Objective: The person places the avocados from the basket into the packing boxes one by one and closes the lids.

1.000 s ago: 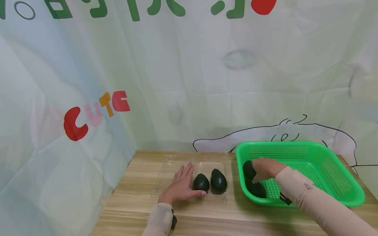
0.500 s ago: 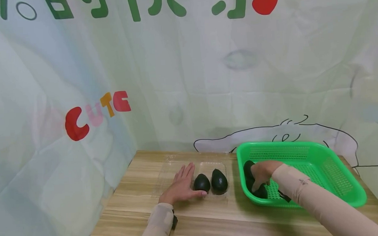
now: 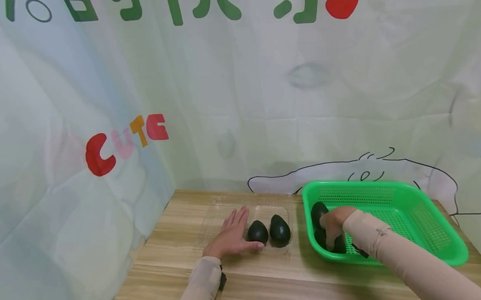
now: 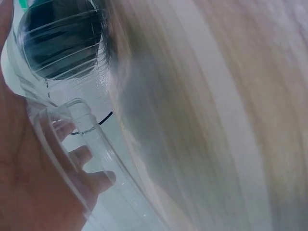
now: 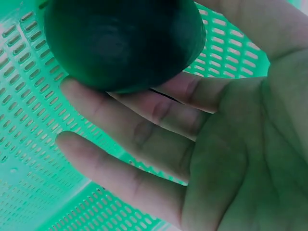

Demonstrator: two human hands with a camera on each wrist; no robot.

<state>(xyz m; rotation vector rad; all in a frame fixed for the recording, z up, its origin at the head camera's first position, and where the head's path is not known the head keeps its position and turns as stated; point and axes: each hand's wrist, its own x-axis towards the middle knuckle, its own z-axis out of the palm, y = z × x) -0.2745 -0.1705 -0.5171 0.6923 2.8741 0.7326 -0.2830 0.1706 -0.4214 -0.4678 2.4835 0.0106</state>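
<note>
Before a printed backdrop [image 3: 205, 102], a wood-grain table [image 3: 264, 293] carries a green perforated basket [image 3: 361, 192] and, left of it, a clear plastic clamshell [image 3: 220, 209]. On the clamshell rests the left hand [image 3: 231, 239], fingers spread, gripping nothing. Inside the basket, the right hand [image 3: 336, 224] grasps the near avocado [image 5: 120, 48] between thumb and fingers (how firmly, I cannot tell). That avocado lies beneath the fingers by the left wall, its long axis apparently slanting toward near right; the far avocado [image 3: 319, 210] sits just beyond, and two others [image 3: 279, 231] occupy the clamshell.
</note>
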